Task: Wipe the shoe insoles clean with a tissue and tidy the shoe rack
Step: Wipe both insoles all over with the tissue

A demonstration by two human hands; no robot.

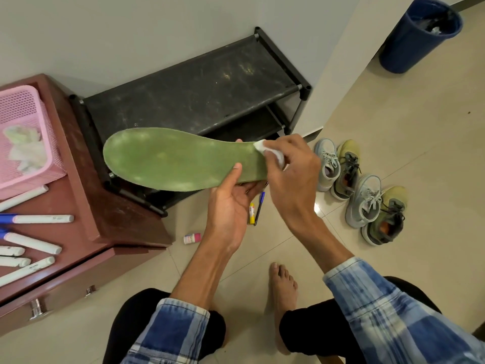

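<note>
Matt green insole (pixel 178 160), foam-like, blotched pale and faintly fuzzy, pinched in the left hand (pixel 231 206). Soft white paper tissue (pixel 262 147), crumpled, under the fingertips of the right hand (pixel 291 174). Beyond the fingers, black shoe rack (pixel 199 85): dull, dusty, scuffed cloth shelf, perhaps woven, on matt plastic joints with metal rods. Below the wrists, glossy beige floor tiles (pixel 393 127).

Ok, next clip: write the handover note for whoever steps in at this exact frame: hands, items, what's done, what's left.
Left hand holds the green insole near its heel end, thumb on top.
Right hand pinches a white tissue against the heel edge.
Four shoes stand on the floor right of the black shoe rack, which looks dusty.
Done: wiping under way; pale smudges show on the insole.
Left: finish wiping, then tidy the rack.
</note>
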